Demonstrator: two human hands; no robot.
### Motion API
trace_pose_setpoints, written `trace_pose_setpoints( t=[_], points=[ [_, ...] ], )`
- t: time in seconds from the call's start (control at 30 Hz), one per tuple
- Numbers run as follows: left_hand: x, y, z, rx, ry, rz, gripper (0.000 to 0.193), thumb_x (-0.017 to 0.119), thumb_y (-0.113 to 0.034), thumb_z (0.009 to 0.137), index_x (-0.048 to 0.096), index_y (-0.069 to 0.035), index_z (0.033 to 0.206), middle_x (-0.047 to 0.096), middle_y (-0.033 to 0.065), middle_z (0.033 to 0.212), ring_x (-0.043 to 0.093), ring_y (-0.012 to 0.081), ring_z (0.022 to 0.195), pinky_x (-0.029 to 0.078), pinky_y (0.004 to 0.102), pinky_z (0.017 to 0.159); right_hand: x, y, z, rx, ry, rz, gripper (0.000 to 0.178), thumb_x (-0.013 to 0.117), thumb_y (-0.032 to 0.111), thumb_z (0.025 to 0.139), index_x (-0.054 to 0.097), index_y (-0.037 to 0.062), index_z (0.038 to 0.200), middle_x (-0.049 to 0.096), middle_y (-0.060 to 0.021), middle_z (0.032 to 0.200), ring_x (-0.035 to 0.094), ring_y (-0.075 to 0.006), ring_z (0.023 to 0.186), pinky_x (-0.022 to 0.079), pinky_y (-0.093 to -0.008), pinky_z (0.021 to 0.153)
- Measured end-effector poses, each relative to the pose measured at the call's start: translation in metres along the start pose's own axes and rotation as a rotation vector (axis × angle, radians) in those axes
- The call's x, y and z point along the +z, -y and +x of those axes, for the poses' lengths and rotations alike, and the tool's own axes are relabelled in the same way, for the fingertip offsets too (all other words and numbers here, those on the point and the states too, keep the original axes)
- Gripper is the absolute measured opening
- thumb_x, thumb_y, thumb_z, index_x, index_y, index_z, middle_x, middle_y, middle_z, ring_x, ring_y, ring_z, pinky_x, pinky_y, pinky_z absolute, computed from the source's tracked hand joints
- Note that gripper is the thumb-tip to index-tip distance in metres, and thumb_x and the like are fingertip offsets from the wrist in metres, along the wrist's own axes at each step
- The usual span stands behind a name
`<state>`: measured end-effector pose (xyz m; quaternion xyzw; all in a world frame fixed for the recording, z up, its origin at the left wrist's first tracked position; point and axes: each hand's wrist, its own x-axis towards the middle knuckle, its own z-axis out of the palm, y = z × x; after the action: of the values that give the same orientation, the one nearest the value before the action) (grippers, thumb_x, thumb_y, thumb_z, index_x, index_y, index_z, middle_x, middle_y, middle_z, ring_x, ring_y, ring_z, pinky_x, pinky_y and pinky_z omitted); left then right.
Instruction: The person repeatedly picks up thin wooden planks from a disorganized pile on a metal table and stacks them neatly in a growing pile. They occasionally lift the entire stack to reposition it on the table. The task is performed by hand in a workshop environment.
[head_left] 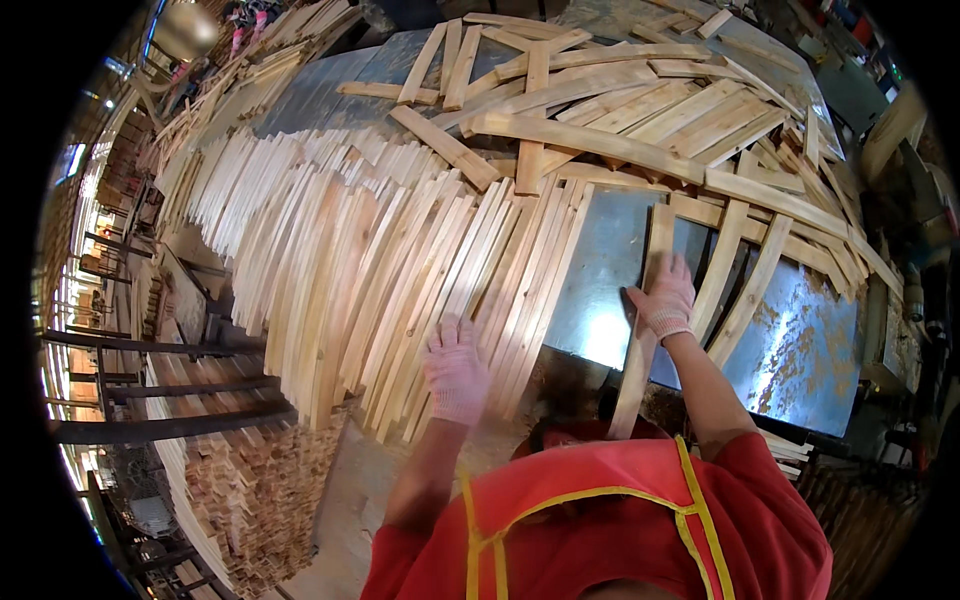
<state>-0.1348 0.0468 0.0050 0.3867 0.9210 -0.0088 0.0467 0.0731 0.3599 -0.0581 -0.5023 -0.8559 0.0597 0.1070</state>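
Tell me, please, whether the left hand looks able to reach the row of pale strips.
Probably yes: the left hand is over the row of strips, with nothing visible in the way.

Pale slat [637, 372] lies right of side-by-side wooden strips [400, 280]

board [636, 375] partly hidden under right hand [665, 297]; red clothing [590, 475] cut off below

The middle is bright, and light shines in along the left edge. White glare sits on the metal tabletop [590, 250], right of the middle. The left hand [457, 375] looks blurry. The lower right is dim. Black fills the corners, and the dark bars [170, 427] at the left look bent.
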Motion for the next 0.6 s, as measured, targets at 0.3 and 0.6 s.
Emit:
trace_pose_setpoints(
  t=[0.3,0.6],
  points=[
    [0.034,-0.019,-0.002,0.284,-0.227,-0.015,0.084,0.079,-0.044,0.086,0.048,-0.006,0.154,0.049,0.0167,0.155,0.042,0.0388,0.148,0.032,0.0579,0.123,0.03,0.08,-0.032,0.223,0.406,0.691,0.078,0.077,0.032,0.084,0.05,-0.0013,0.15,0.067,-0.0329,0.129,0.066,-0.048,0.119,0.051,-0.0491,0.108],
    [0.081,-0.077,-0.002,0.423,-0.059,-0.122,0.066,0.06,-0.027,0.097,0.045,-0.001,0.155,0.044,0.02,0.16,0.037,0.0399,0.152,0.028,0.0564,0.127,-0.02,0.077,0.089,-0.223,0.371,0.486,0.045,0.066,0.043,0.092,0.072,0.0039,0.115,0.073,-0.0257,0.119,0.067,-0.0463,0.113,0.054,-0.0514,0.099]
  ],
)
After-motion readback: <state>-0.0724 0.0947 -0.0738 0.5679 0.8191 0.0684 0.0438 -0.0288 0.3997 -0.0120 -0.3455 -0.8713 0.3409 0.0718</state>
